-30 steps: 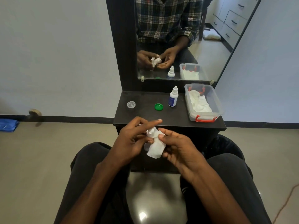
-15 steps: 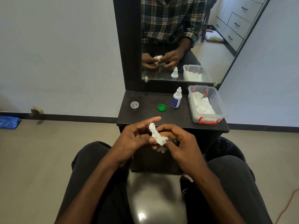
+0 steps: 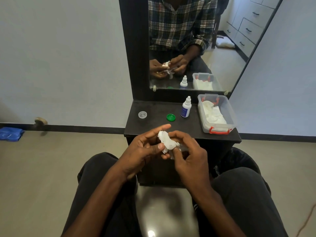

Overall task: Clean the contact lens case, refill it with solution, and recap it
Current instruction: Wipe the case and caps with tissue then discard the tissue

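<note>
A small dark bench [image 3: 153, 106] stands against the wall below a mirror. On it, toward the left, lies a clear round cap [image 3: 142, 114]; right of it lies a green cap [image 3: 171, 117]. Just beside the green cap a white dropper bottle [image 3: 185, 108] with a blue label stands upright. At the right end sits a clear plastic box [image 3: 230, 115] with red latches, holding white tissues [image 3: 213, 114].

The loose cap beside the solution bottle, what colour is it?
Green, clearest in the head view, lying on the dark shelf.
</note>
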